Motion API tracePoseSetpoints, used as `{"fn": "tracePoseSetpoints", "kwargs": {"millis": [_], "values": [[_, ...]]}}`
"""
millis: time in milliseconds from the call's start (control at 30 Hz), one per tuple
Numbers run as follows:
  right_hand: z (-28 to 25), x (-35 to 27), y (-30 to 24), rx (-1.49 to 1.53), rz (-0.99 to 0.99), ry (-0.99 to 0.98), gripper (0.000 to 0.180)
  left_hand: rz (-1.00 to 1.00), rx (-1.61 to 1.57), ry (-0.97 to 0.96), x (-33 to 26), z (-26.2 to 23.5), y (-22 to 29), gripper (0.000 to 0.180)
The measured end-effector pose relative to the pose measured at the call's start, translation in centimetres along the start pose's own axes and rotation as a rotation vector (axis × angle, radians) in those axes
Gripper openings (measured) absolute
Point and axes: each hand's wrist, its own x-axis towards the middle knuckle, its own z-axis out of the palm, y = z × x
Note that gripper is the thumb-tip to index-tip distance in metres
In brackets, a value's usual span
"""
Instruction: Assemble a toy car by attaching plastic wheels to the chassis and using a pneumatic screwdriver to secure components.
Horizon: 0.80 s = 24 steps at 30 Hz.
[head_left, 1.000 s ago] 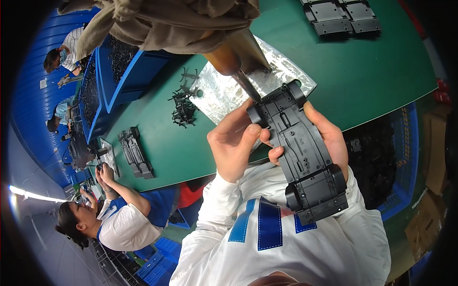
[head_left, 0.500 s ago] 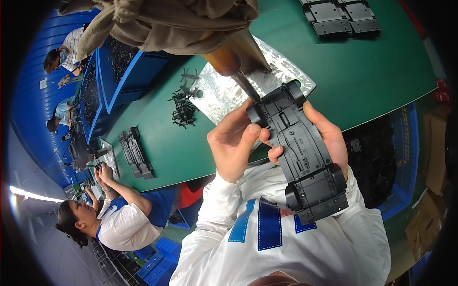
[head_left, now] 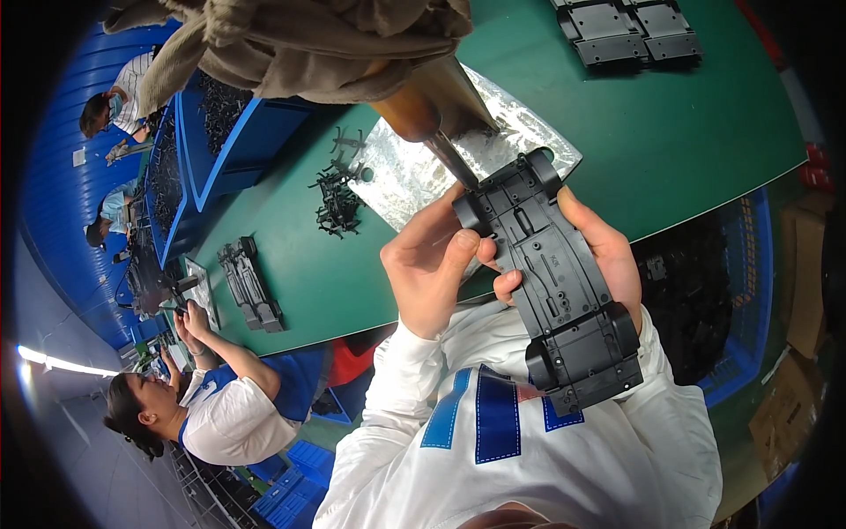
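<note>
Farthest left of the fingers, a person in a striped shirt (head_left: 137, 84) is beside a blue bin (head_left: 264, 123) filled with small black pieces. Left of the fingers and lower, a co-worker in a white and blue top (head_left: 231, 414) holds both hands up near a dark tool. Between that co-worker and the left fingers, a similar black part (head_left: 249, 284) lies on the green table (head_left: 687, 132). Nearer the left fingers, beyond and to their left, is a loose pile of thin black pieces (head_left: 337, 201).

A cloth bundle (head_left: 326, 44) hangs beyond the fingers, with an amber cylinder (head_left: 412, 115) under it. Just past the left fingertips, a silver sheet (head_left: 397, 145) lies flat. The left hand (head_left: 432, 264) is curled, its thumb and fingers closed on the left edge of a black chassis (head_left: 555, 273). A metal rod (head_left: 455, 160) ends at the chassis's far left corner, just above those fingers; whether they touch is unclear.

The chassis slants between both hands. The right hand (head_left: 612, 256) grips its right edge, thumb stretched along the side, other fingers mostly hidden beneath. Beyond the right thumb lie two black parts (head_left: 630, 35); right of those fingers stands a blue crate (head_left: 758, 273), then cardboard (head_left: 789, 406).
</note>
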Motion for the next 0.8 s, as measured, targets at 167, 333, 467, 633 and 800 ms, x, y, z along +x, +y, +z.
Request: {"fn": "tracePoseSetpoints", "kwargs": {"millis": [167, 333, 467, 633, 800], "values": [[-0.03, -0.01, 0.04, -0.009, -0.005, -0.014, 0.052, -0.022, -0.022, -0.013, -0.03, 0.02, 0.27, 0.045], [0.01, -0.02, 0.04, -0.010, -0.005, -0.020, 0.052, -0.023, -0.026, -0.001, -0.05, 0.11, 0.16, 0.045], [0.04, 0.00, 0.08, 0.002, -0.003, -0.013, 0.052, -0.025, -0.026, -0.008, -0.08, 0.08, 0.19, 0.044], [0.14, 0.01, 0.10, 0.007, -0.010, -0.006, 0.052, -0.019, -0.025, -0.004, -0.01, 0.07, 0.14, 0.044], [-0.04, -0.02, 0.01, -0.007, -0.007, -0.024, 0.052, -0.003, -0.032, -0.022, -0.02, -0.08, -0.05, 0.044]]}}
